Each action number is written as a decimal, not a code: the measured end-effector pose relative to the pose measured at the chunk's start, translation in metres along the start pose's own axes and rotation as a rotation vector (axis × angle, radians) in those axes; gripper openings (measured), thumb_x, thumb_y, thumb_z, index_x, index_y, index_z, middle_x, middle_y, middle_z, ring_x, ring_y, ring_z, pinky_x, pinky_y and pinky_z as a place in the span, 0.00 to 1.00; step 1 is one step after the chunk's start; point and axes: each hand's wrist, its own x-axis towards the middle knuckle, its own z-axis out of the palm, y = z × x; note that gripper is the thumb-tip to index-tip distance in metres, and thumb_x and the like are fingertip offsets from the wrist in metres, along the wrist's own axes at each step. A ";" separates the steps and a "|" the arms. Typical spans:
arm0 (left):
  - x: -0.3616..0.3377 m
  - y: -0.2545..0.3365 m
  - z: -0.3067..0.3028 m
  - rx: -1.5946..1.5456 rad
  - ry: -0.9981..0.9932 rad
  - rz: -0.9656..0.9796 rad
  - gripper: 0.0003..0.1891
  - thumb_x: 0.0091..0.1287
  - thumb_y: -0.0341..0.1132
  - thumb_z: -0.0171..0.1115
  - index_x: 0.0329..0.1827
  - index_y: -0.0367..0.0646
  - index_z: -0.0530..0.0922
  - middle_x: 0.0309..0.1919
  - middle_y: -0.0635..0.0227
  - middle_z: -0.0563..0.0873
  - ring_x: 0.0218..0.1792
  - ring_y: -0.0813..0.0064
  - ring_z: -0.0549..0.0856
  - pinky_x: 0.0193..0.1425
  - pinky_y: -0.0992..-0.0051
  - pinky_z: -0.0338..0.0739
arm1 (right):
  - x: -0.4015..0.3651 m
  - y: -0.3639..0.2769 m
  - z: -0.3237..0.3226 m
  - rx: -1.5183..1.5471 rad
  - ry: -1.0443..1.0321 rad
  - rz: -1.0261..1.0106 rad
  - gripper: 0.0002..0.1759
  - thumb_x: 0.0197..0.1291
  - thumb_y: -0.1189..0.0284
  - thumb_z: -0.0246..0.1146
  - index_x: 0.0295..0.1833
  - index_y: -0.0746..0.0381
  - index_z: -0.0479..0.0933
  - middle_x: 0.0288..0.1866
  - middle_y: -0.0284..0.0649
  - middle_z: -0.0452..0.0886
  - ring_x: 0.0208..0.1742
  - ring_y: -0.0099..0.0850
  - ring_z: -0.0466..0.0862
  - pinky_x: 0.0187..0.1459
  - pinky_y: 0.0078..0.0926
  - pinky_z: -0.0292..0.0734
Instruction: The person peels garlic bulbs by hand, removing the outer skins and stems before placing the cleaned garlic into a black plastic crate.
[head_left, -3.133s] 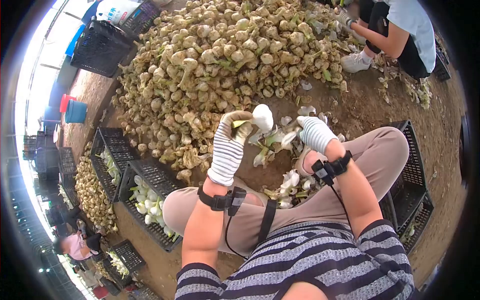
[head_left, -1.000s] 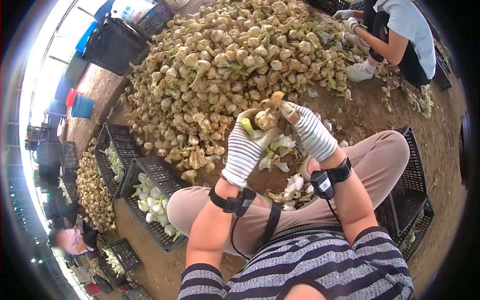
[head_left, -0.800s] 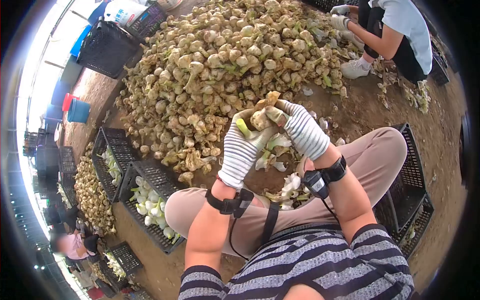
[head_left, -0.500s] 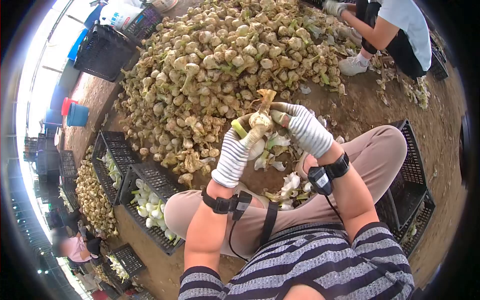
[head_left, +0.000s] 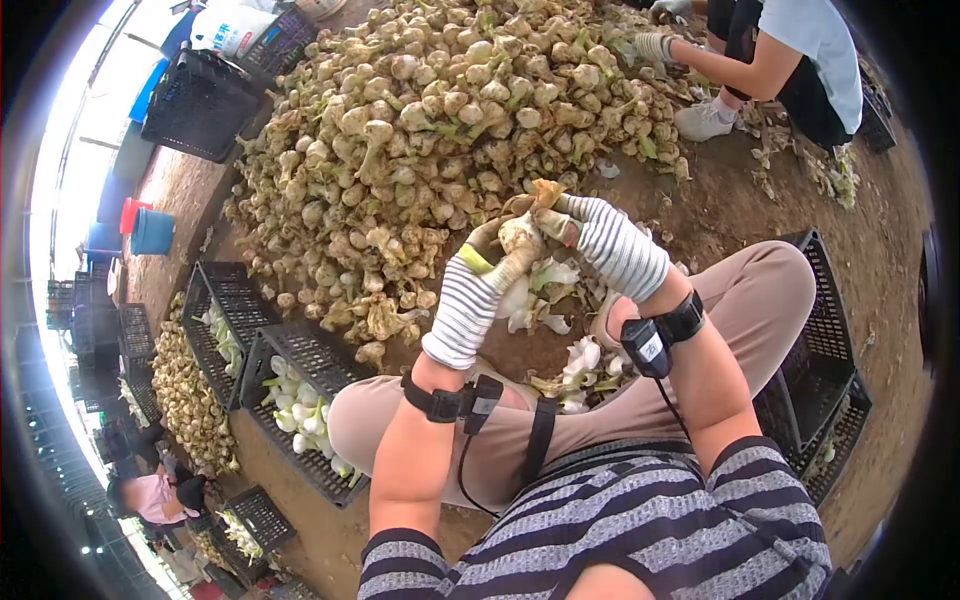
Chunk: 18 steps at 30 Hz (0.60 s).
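Observation:
Both my hands wear striped work gloves and meet over the ground in front of me. My left hand is closed around a dirty white garlic bulb. A yellow-green piece shows at the left fingers; I cannot make out what it is. My right hand pinches the dry brown stalk at the top of the same bulb. Below the hands lie peeled skins and white pieces on the ground, between my bent legs.
A large heap of garlic fills the ground ahead. Black crates stand at my left, one holding cleaned white bulbs, and another black crate at my right. A co-worker crouches at the heap's far right. Buckets stand far left.
My right fingers have moved up onto the bulb's stalk, which now bends over towards them. The co-worker's gloved hand has shifted down towards the heap.

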 end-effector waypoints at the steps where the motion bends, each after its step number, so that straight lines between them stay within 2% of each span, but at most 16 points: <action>1: 0.000 -0.001 -0.001 0.006 0.001 0.006 0.24 0.65 0.30 0.67 0.63 0.35 0.72 0.51 0.64 0.83 0.50 0.77 0.82 0.55 0.77 0.77 | 0.000 0.000 -0.002 -0.030 -0.019 -0.003 0.27 0.65 0.56 0.64 0.60 0.65 0.77 0.45 0.31 0.83 0.44 0.17 0.76 0.47 0.18 0.74; 3: 0.001 -0.002 -0.003 0.013 0.005 0.015 0.24 0.65 0.32 0.67 0.62 0.36 0.73 0.51 0.65 0.83 0.50 0.77 0.82 0.55 0.77 0.77 | -0.002 -0.008 -0.002 -0.060 -0.041 -0.008 0.27 0.66 0.56 0.64 0.61 0.66 0.76 0.46 0.32 0.83 0.45 0.18 0.77 0.49 0.19 0.74; 5: 0.000 -0.001 -0.005 -0.084 -0.031 -0.094 0.26 0.65 0.39 0.66 0.64 0.38 0.74 0.52 0.66 0.83 0.51 0.78 0.82 0.52 0.78 0.77 | -0.008 -0.029 -0.001 -0.057 -0.078 0.113 0.28 0.66 0.56 0.64 0.62 0.66 0.74 0.49 0.33 0.82 0.47 0.19 0.77 0.52 0.19 0.74; 6: 0.000 0.001 -0.005 -0.084 -0.030 -0.093 0.26 0.65 0.39 0.66 0.64 0.38 0.74 0.52 0.66 0.83 0.51 0.78 0.82 0.52 0.78 0.77 | -0.007 -0.025 -0.002 -0.058 -0.079 0.113 0.28 0.66 0.56 0.64 0.62 0.66 0.74 0.49 0.33 0.82 0.47 0.19 0.77 0.52 0.19 0.74; 8: -0.003 0.006 -0.002 -0.176 -0.038 -0.144 0.25 0.66 0.42 0.64 0.63 0.39 0.75 0.52 0.66 0.83 0.51 0.78 0.82 0.51 0.78 0.78 | -0.005 -0.012 -0.005 -0.026 0.011 0.117 0.27 0.65 0.57 0.64 0.62 0.66 0.75 0.49 0.33 0.82 0.48 0.19 0.77 0.53 0.20 0.74; 9: -0.004 0.019 0.005 -0.184 -0.012 -0.165 0.22 0.66 0.36 0.65 0.61 0.37 0.75 0.49 0.66 0.84 0.47 0.78 0.83 0.53 0.78 0.78 | -0.005 -0.008 -0.007 -0.026 0.012 0.118 0.27 0.65 0.57 0.64 0.62 0.66 0.75 0.49 0.33 0.82 0.48 0.19 0.77 0.53 0.20 0.74; 10: -0.002 0.013 0.003 -0.184 -0.012 -0.165 0.22 0.66 0.36 0.65 0.61 0.37 0.75 0.49 0.66 0.84 0.47 0.78 0.83 0.53 0.78 0.78 | -0.006 -0.005 -0.009 0.021 0.047 0.060 0.26 0.65 0.59 0.65 0.61 0.67 0.75 0.49 0.33 0.83 0.48 0.20 0.77 0.52 0.20 0.74; 12: 0.004 -0.002 -0.002 -0.029 0.009 -0.001 0.23 0.66 0.33 0.65 0.62 0.36 0.73 0.49 0.65 0.84 0.46 0.77 0.84 0.52 0.78 0.79 | -0.008 -0.012 -0.008 0.071 0.082 0.001 0.24 0.65 0.61 0.65 0.59 0.67 0.76 0.49 0.33 0.83 0.48 0.20 0.77 0.52 0.20 0.74; 14: 0.002 -0.001 0.004 0.033 0.020 0.020 0.26 0.64 0.32 0.67 0.64 0.34 0.71 0.49 0.64 0.84 0.47 0.77 0.83 0.52 0.77 0.79 | -0.012 -0.039 0.005 0.037 0.071 0.177 0.20 0.65 0.65 0.65 0.57 0.66 0.77 0.46 0.33 0.83 0.46 0.19 0.77 0.50 0.21 0.75; 15: 0.001 -0.002 0.007 0.090 0.032 0.043 0.28 0.63 0.31 0.68 0.66 0.33 0.69 0.49 0.62 0.84 0.48 0.77 0.83 0.53 0.77 0.78 | -0.010 -0.039 0.010 -0.093 0.101 0.206 0.19 0.64 0.66 0.67 0.56 0.65 0.78 0.44 0.32 0.84 0.44 0.18 0.77 0.48 0.20 0.75; 16: 0.000 -0.005 0.010 0.092 0.026 0.040 0.28 0.63 0.31 0.68 0.66 0.33 0.69 0.49 0.62 0.84 0.48 0.77 0.83 0.53 0.77 0.78 | -0.010 -0.034 0.008 -0.091 0.108 0.206 0.19 0.64 0.66 0.67 0.56 0.65 0.78 0.44 0.32 0.84 0.44 0.18 0.77 0.48 0.20 0.75; 18: 0.000 -0.014 0.011 0.677 0.125 0.392 0.36 0.59 0.32 0.73 0.68 0.32 0.65 0.51 0.57 0.83 0.50 0.73 0.83 0.54 0.75 0.79 | -0.004 -0.013 0.007 -0.096 0.128 0.058 0.18 0.63 0.67 0.67 0.56 0.63 0.79 0.43 0.32 0.84 0.43 0.18 0.77 0.46 0.21 0.76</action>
